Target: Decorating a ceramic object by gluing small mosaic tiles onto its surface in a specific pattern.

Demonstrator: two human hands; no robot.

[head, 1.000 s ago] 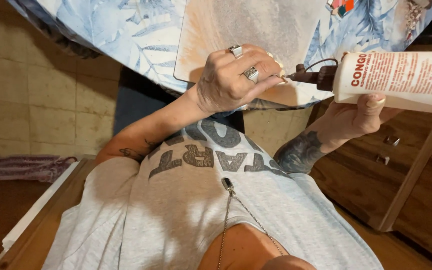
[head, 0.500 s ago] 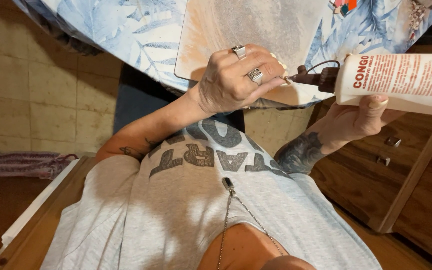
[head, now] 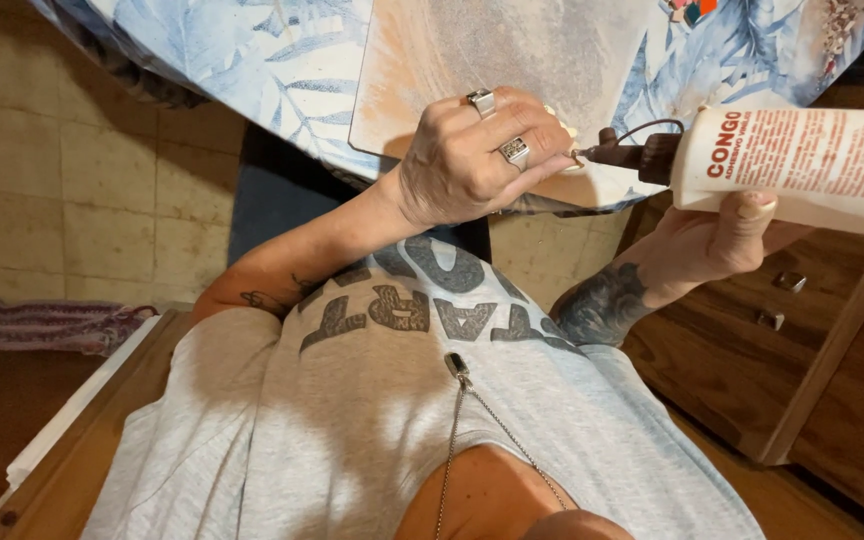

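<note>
Right hand point(head: 727, 240) grips white glue bottle point(head: 802, 165), its far end cut off at frame edge. Left hand point(head: 477, 160) curled tight at brown nozzle point(head: 632, 155); fingertips hidden, pinch unclear.

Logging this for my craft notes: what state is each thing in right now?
Bottle: held sideways, off the table.
Nozzle: tip pinched in fingers; capped or not, hidden.
Left hand: closed on the nozzle tip.
Right hand: gripping the bottle from below.
Board: lying flat on the cloth.
Drawers: shut.
</note>
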